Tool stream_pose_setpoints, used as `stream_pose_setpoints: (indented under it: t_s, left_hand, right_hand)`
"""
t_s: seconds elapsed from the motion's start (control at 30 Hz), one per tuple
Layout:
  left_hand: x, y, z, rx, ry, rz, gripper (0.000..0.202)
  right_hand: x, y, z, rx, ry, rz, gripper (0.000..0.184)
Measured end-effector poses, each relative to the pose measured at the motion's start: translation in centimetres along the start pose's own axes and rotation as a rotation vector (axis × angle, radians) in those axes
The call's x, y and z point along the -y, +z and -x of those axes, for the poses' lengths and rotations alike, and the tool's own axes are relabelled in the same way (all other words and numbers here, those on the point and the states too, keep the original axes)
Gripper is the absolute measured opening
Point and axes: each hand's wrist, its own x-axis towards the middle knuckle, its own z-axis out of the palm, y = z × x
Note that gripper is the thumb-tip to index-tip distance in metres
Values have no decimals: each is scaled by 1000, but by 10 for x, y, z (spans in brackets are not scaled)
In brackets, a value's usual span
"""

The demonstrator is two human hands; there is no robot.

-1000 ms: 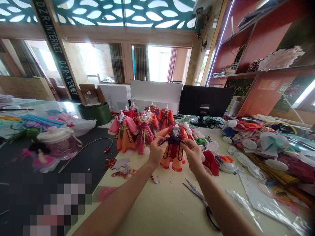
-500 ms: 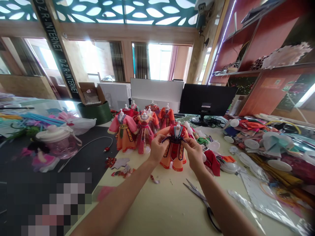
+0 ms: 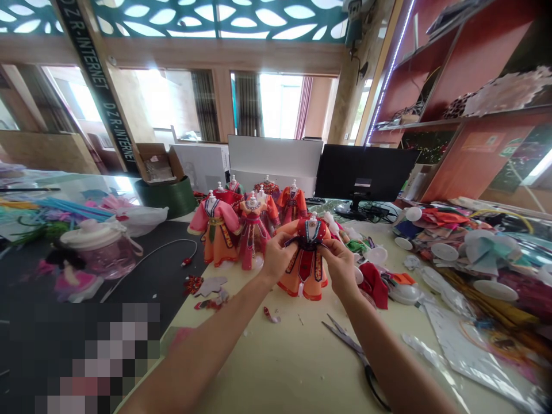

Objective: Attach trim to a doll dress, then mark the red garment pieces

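Observation:
A small orange-and-red doll dress (image 3: 304, 269) stands upright on a white stand, with a beaded red top piece and a dark red front panel. Around its waist runs a dark ribbon (image 3: 309, 246). My left hand (image 3: 278, 253) pinches the ribbon's left end between closed fingers, beside the dress. On the other side, my right hand (image 3: 340, 261) is closed on the ribbon's right end. Both hands are at waist height of the dress, and the fingertips partly cover the sleeves. Scissors (image 3: 351, 343) with black handles lie partly open near my right forearm.
Several dressed doll stands (image 3: 252, 230) are grouped behind and to the left. Fabric scraps (image 3: 211, 286) lie left of my hands. Cloth pieces and white discs (image 3: 444, 251) are heaped at right. A monitor (image 3: 366, 172) stands behind; a pink-tinted jar (image 3: 101, 253) is at left.
Both hands keep their pinch on the ribbon with barely any movement. The dress's skirt shifts slightly, and the camera view moves a little.

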Motion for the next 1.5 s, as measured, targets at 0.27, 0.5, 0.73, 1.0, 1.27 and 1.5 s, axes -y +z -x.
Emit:
stream_pose_setpoints:
  t_s: [0.27, 0.5, 0.73, 1.0, 1.27, 1.5]
  left_hand:
    - [2, 2, -4, 0, 3, -6, 4]
    - [9, 2, -7, 26, 15, -10, 8]
    - [7, 2, -8, 62, 10, 16, 9]
    - [10, 1, -8, 96, -13, 69, 9]
    - [11, 5, -10, 112, -69, 142, 10]
    - [6, 8, -11, 142, -74, 215, 17]
  right_hand:
    - [1, 2, 0, 0, 11, -25, 17]
    - [2, 3, -1, 12, 53, -54, 15]
    - [2, 3, -2, 15, 61, -75, 13]
    - [3, 3, -3, 1, 78, -93, 14]
    - [0, 1, -5, 2, 99, -94, 15]
    - [1, 1, -6, 6, 110, -100, 16]
